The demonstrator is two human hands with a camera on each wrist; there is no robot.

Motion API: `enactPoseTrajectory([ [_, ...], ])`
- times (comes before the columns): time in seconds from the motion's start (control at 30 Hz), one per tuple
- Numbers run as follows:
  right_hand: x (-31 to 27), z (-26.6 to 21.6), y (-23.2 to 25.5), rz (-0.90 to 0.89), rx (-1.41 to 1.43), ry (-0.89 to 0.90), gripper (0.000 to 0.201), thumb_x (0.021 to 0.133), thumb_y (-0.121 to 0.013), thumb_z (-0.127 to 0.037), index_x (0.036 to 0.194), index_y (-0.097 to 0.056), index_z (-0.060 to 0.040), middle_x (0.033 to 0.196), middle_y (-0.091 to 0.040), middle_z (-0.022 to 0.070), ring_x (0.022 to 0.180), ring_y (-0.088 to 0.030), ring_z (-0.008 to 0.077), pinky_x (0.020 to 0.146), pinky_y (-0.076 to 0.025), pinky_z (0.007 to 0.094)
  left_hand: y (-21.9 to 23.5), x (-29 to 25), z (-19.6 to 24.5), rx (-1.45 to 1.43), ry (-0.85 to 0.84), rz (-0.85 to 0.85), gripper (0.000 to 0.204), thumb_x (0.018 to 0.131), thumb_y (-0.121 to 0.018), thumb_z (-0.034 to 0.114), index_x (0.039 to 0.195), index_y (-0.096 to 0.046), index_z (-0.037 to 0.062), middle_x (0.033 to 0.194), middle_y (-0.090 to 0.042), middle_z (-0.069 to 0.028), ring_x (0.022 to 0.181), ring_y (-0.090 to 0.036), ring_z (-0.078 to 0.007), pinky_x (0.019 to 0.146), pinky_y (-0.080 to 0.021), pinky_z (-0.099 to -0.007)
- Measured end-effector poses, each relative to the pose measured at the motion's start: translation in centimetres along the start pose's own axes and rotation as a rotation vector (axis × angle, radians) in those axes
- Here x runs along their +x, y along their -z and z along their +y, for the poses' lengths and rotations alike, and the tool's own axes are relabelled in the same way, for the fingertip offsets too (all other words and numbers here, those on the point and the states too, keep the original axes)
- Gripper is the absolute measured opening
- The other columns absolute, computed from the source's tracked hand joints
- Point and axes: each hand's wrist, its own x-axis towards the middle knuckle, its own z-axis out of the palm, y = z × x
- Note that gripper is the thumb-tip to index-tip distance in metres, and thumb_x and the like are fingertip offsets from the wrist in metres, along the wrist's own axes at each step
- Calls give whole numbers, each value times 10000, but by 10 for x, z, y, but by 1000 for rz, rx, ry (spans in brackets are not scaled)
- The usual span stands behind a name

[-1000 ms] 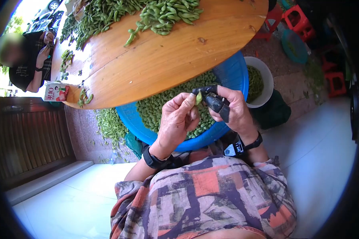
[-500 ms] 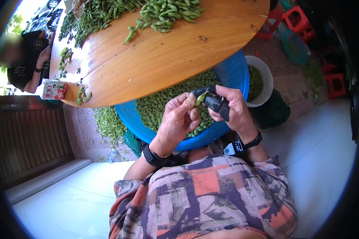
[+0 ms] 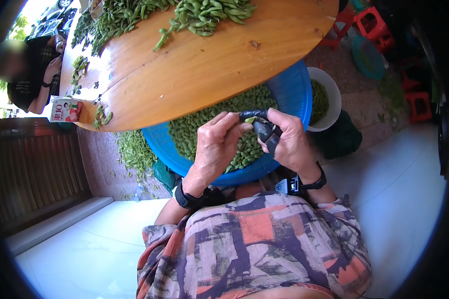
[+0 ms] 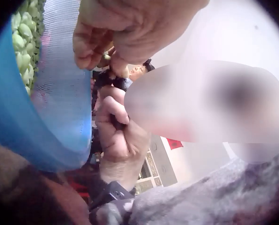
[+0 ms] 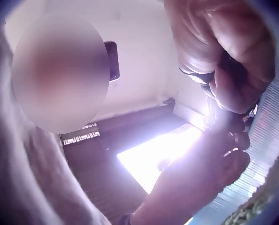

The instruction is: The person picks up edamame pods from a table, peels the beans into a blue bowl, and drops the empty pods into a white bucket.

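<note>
Over the blue basin (image 3: 157,154) of shelled green beans (image 3: 187,142), both hands meet at a small green soybean pod (image 3: 249,120). My left hand (image 3: 214,144) has its fingers curled, its thumb and fingertips right at the pod. My right hand (image 3: 290,142), with black tape (image 3: 267,134) wrapped round its thumb and index finger, pinches the pod from the other side. In the left wrist view, a bit of green (image 4: 106,57) peeks out between the left fingertips. Most of the pod is hidden by the fingers.
A wooden table (image 3: 209,79) overhangs the basin and bears heaps of pods (image 3: 204,17) and a drink carton (image 3: 66,109). A white bucket (image 3: 334,99) stands right of the basin. Empty hulls (image 3: 134,154) litter the floor at left. Another person (image 3: 32,74) sits across.
The left hand has turned over and closed in on the right hand, its back now facing up. Less of the pod shows than half a second ago.
</note>
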Motion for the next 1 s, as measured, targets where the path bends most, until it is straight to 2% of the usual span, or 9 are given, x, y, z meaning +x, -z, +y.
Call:
enactPoseTrajectory([
  [0.07,0,-1,-7,61,-209,153,76,805,-554,12,873,-588,14,695,-537,125,605,-554,256,549,-430,332,-3,2,4,154,-300,170,65,896,-652,47,875,-611,1,694,-552,-87,570,-565,-185,504,-434,-311],
  [0.2,3,-6,-16,220,-335,410,107,765,-579,37,872,-576,34,746,-526,185,683,-553,383,581,-436,379,-8,2,7,96,-244,188,55,891,-605,19,885,-556,-5,706,-514,-158,621,-581,-348,518,-454,-399],
  [0.27,3,-5,-12,128,-250,295,82,782,-573,34,862,-585,25,737,-558,152,671,-589,293,586,-445,355,6,4,6,-13,-142,93,178,977,-537,116,844,-539,-2,645,-529,-112,524,-579,-241,455,-421,-337],
  [0.3,3,-5,-7,128,-250,296,82,782,-573,34,862,-585,25,737,-558,152,671,-589,293,586,-445,355,13,6,6,-254,105,-62,248,1007,-496,171,826,-531,5,627,-541,-82,482,-547,-179,431,-400,-304],
  [0.37,4,-8,4,-118,134,-226,64,797,-567,29,853,-592,13,740,-596,111,692,-595,165,600,-456,324,23,8,2,-558,378,-317,371,1049,-428,279,819,-546,14,618,-580,-32,416,-465,-67,390,-368,-235],
  [0.5,5,-10,4,-131,119,-226,62,805,-562,20,852,-599,4,748,-615,79,724,-559,82,616,-460,300,25,8,-1,-846,479,-382,347,1027,-486,285,899,-612,-12,669,-602,-39,467,-493,-93,419,-361,-220],
  [0.6,6,-7,-4,4,-122,27,86,787,-578,20,870,-601,13,766,-608,117,712,-612,176,624,-467,326,15,3,-3,-850,427,-321,323,1019,-507,266,905,-616,-16,688,-592,-30,522,-508,-94,466,-390,-228],
  [0.7,4,-1,-13,95,-493,296,222,702,-615,56,921,-579,34,813,-545,189,769,-581,417,645,-477,421,10,1,-8,-778,392,-338,291,1013,-525,255,917,-603,-8,707,-584,-29,588,-526,-92,542,-426,-232],
  [1.0,2,7,-25,174,-584,489,298,659,-615,90,948,-562,37,857,-514,190,774,-572,411,648,-483,424,1,-1,-3,-773,298,-215,190,976,-436,162,946,-551,14,711,-515,8,586,-459,-63,555,-406,-232],
])
